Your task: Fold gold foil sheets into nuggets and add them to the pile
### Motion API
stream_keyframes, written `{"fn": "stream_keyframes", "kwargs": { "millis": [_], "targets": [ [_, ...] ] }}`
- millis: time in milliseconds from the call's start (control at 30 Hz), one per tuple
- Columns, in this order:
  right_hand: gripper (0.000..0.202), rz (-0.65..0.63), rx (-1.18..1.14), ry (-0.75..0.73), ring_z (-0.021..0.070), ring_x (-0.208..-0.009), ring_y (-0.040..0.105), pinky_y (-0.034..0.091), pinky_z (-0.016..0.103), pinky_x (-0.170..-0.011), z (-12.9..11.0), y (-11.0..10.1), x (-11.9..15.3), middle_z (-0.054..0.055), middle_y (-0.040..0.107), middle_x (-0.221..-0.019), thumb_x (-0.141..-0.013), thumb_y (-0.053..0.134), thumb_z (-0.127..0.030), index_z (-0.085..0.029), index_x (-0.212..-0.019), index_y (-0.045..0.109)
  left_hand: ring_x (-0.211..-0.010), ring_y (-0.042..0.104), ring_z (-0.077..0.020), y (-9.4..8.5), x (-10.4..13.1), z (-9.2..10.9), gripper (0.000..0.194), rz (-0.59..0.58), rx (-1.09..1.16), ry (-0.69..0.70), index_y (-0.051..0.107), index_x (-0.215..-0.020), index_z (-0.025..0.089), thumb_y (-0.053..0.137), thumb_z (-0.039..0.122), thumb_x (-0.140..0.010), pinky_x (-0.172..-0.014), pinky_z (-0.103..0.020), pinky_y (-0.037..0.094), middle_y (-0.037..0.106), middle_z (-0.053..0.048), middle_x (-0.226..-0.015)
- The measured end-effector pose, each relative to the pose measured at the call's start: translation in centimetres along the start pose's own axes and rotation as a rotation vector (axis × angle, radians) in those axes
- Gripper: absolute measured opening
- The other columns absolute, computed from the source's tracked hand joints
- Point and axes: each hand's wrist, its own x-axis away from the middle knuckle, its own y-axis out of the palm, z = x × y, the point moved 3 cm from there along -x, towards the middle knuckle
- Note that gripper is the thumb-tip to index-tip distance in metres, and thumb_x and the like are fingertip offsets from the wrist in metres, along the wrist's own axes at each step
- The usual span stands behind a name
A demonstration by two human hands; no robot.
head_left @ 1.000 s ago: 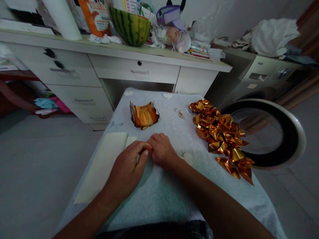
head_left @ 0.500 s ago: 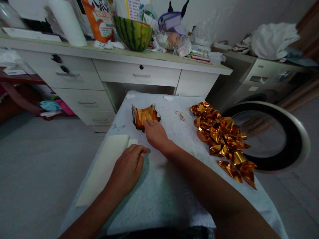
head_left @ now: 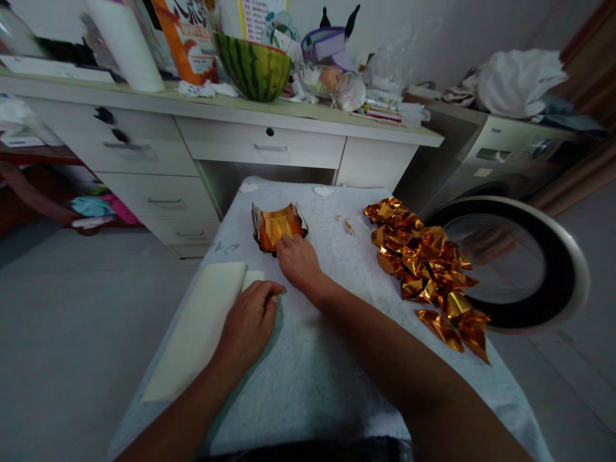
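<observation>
Right hand (head_left: 299, 260) out in front, fingers partly bent, fingertips right up against the near edge of the curved foil stack (head_left: 276, 224)! Whether they have a sheet pinched, you cannot tell from this angle. That coppery stack sits toward the far left part of the cloth-covered table (head_left: 332, 378), its sides curling upward. Down to the left, the left hand (head_left: 251, 317) is loosely curled, thumb and forefinger close together, and whether anything is between them cannot be made out. It is beside the folded cream paper (head_left: 197, 333), which lies along the left edge. Over on the right, what a gleam: a heap of foil pieces (head_left: 423, 256), twisted and pointed, strung out toward the near corner. Between stack and heap, a few small tan scraps (head_left: 347, 226). Beyond, a washing machine (head_left: 500, 154) with its round door (head_left: 570, 269) swung wide, and up on the counter (head_left: 308, 110), half a watermelon (head_left: 255, 67)!
</observation>
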Motion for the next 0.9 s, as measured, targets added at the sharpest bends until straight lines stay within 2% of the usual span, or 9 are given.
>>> {"fn": "stream_keyframes", "kwargs": {
  "millis": [300, 533, 667, 767, 900],
  "targets": [
    [0.032, 0.009, -0.016, 0.102, 0.0203, -0.09, 0.067, 0.054, 0.03, -0.069, 0.0, -0.3, 0.1, 0.012, 0.066, -0.108, -0.1, 0.028, -0.017, -0.016, -0.109, 0.059, -0.088, 0.063, -0.0215, 0.0, 0.2, 0.1, 0.016, 0.013, -0.005, -0.006, 0.059, -0.095, 0.02, 0.046, 0.024, -0.086, -0.08, -0.037, 0.05, 0.064, -0.005, -0.093],
    [0.032, -0.031, -0.025, 0.114, 0.0208, -0.087, 0.069, 0.055, 0.031, -0.07, -0.2, -0.9, 0.3, 0.012, 0.067, -0.105, -0.099, 0.031, -0.016, -0.017, -0.107, 0.062, -0.088, 0.062, -0.0211, 0.1, 0.3, 0.1, 0.015, 0.004, 0.008, -0.006, 0.058, -0.095, 0.02, 0.046, 0.023, -0.087, -0.082, -0.038, 0.05, 0.063, -0.005, -0.094],
    [0.029, -0.021, -0.036, 0.096, 0.0198, -0.086, 0.069, 0.054, 0.029, -0.07, -0.4, -2.1, 1.8, 0.011, 0.067, -0.107, -0.099, 0.034, -0.017, -0.017, -0.108, 0.062, -0.088, 0.062, -0.0207, -0.1, 0.3, 0.4, 0.015, 0.011, 0.033, -0.002, 0.058, -0.096, 0.021, 0.046, 0.023, -0.087, -0.082, -0.039, 0.05, 0.063, -0.005, -0.095],
    [0.029, 0.051, -0.098, 0.107, 0.0196, -0.085, 0.068, 0.054, 0.029, -0.07, 0.3, -3.2, 3.5, 0.009, 0.068, -0.109, -0.098, 0.036, -0.017, -0.02, -0.111, 0.062, -0.09, 0.063, -0.0206, -0.3, 0.4, 0.5, 0.016, 0.026, 0.072, -0.025, 0.057, -0.1, 0.02, 0.046, 0.026, -0.089, -0.083, -0.039, 0.051, 0.063, -0.006, -0.1],
    [0.029, 0.166, -0.306, 0.084, 0.0178, -0.102, 0.065, 0.052, 0.028, -0.087, 2.4, -3.8, 6.4, 0.006, 0.068, -0.114, -0.098, 0.04, -0.018, -0.022, -0.114, 0.064, -0.09, 0.063, -0.02, -0.4, 0.5, 0.4, 0.027, 0.081, 0.146, -0.113, 0.05, -0.114, 0.02, 0.05, 0.028, -0.088, -0.08, -0.038, 0.052, 0.062, -0.007, -0.104]
  ]
}}
